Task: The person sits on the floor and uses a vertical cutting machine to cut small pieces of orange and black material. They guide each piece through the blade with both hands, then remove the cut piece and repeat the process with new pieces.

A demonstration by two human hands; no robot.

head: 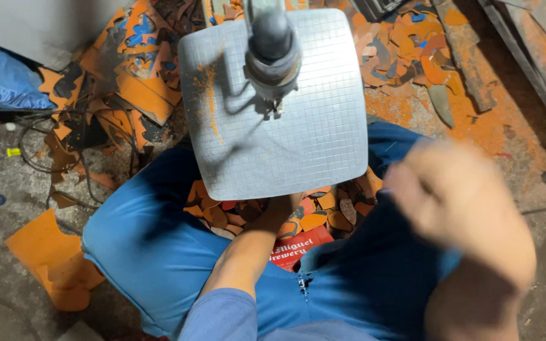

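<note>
Two hands work apart: the left hand (284, 207) reaches under the gridded metal plate (273, 107) into orange scraps (323, 218), fingers hidden, while the blurred right hand (459, 211) hovers, grip unclear.

The floor (7, 183) is grey, gritty concrete, dusted orange at the right. Orange and blue offcuts (140, 82) lie heaped along the top (some brown ones among them). A blue bag (1, 82) sits at the left below a pale wall (39, 25). Dark cables (45, 145) trail across the floor.
</note>
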